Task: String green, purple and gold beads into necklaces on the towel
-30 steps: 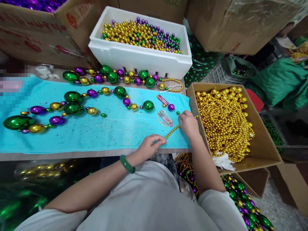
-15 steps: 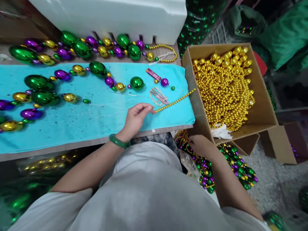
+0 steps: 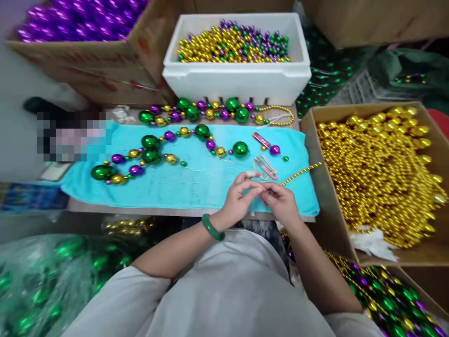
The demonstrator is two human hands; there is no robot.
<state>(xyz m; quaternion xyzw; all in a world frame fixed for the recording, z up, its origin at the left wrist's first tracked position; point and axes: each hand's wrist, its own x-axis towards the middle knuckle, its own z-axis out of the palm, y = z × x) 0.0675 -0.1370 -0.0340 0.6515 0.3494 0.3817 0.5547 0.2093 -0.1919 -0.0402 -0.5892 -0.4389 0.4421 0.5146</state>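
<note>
Basically, the gold bead strand (image 3: pixel 300 172) lies on the turquoise cloth (image 3: pixel 168 185), running from the cardboard box of gold beads (image 3: pixel 382 173) to both hands at the table's near edge. Left hand (image 3: pixel 240 199) and right hand (image 3: pixel 282 202) touch, fingertips pinched together on the strand's near end; whether a thread sits between them I cannot tell. Best to keep the pinch tight, strand slack, wrists low. Just beyond the fingers: pink clip (image 3: pixel 265 167), loose purple bead (image 3: pixel 274 150), white thread (image 3: pixel 206 171), all snag risks. Farther out: big bauble garland (image 3: pixel 150 150), white foam box (image 3: pixel 236 77).
</note>
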